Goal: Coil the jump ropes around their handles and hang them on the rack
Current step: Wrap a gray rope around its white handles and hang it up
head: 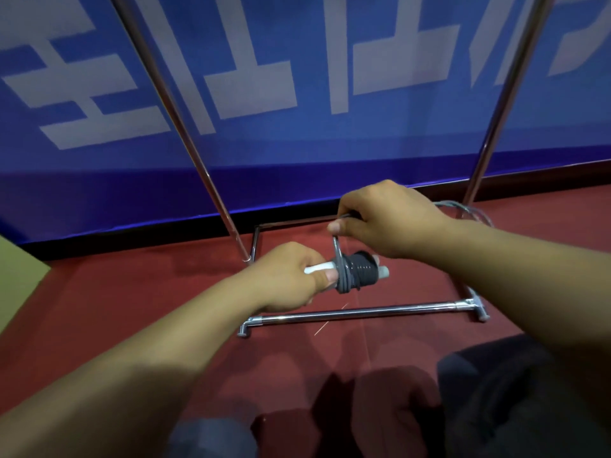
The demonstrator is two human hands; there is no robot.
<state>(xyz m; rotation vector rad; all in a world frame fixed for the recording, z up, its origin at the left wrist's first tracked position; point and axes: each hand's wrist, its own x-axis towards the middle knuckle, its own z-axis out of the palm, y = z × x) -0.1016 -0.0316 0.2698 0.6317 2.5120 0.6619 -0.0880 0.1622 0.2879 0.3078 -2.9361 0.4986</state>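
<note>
My left hand (291,276) grips the white ends of the jump rope handles (360,272), held level above the floor. Grey rope is coiled in many turns around the dark middle of the handles. My right hand (383,219) pinches a length of the grey rope (338,246) that rises from the coil. More loose grey rope (469,208) lies on the floor behind my right wrist. The chrome rack (360,313) stands in front of me, with its two uprights rising to the left and right.
The rack's base bar crosses the red floor just below my hands. A blue banner with white characters (264,94) stands behind the rack. A yellowish board (16,279) sits at the left edge. My knees are at the bottom of the view.
</note>
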